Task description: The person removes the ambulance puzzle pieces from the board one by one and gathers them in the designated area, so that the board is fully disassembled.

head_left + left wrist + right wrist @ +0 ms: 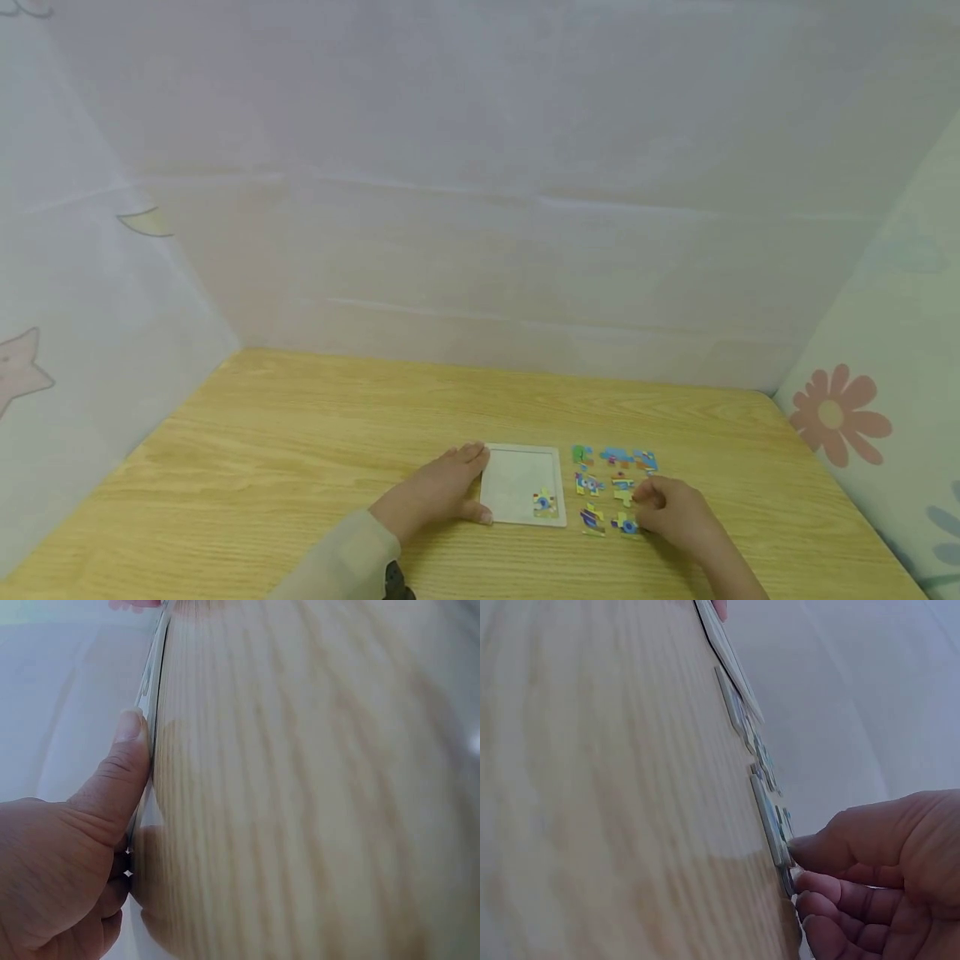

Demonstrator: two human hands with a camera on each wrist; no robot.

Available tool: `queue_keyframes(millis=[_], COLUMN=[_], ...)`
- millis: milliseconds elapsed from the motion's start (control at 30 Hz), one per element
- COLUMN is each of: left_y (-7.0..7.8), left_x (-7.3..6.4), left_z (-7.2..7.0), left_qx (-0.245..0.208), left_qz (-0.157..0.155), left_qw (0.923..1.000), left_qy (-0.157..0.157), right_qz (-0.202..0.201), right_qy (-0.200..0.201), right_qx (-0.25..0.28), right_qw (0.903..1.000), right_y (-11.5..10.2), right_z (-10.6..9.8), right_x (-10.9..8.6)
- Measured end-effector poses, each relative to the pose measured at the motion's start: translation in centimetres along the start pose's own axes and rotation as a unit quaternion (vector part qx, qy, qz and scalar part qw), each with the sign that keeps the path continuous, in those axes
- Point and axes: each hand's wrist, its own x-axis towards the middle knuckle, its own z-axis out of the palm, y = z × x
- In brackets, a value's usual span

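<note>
My left hand (450, 487) rests at the left edge of a white square puzzle tray (521, 523), thumb at its near corner and fingers at its upper left. In the left wrist view, the thumb (124, 761) lies along the tray's edge. One jigsaw piece (544, 502), yellow and blue, sits in the tray's lower right corner. At the right side of the loose pieces, my right hand (678, 517) has curled fingers. In the right wrist view, its thumb and forefinger pinch at a thin jigsaw piece (786, 881), mostly hidden by the hand.
Several colourful jigsaw pieces lie in rough rows right of the tray, among them a green one (582, 454), a blue one (617, 456) and a purple-striped one (592, 518). Pale printed cloth (525, 250) walls in the wooden table (337, 417) at the back and sides.
</note>
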Motion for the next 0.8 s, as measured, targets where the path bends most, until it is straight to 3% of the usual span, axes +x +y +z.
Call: queue_keyframes(millis=[367,633,800], left_y=[0.00,-0.02,-0.04], left_x=[0.06,0.01,0.04], left_z=[0.09,0.15,0.14], left_qx=[-0.004,-0.013,-0.012], left_qz=[-0.002,-0.005,-0.005], left_qw=[1.0000,0.9999,0.9999], left_qy=[0.000,-0.005,-0.004], right_qz=[-0.001,0.007,-0.015], right_qy=[0.006,0.019,0.026], right_qx=[0.012,0.057,0.089], right_qw=[0.9999,0.9982,0.9955], right_y=[0.34,0.03,-0.58], right_z=[-0.05,-0.52,-0.63], right_x=[0.09,0.33,0.38])
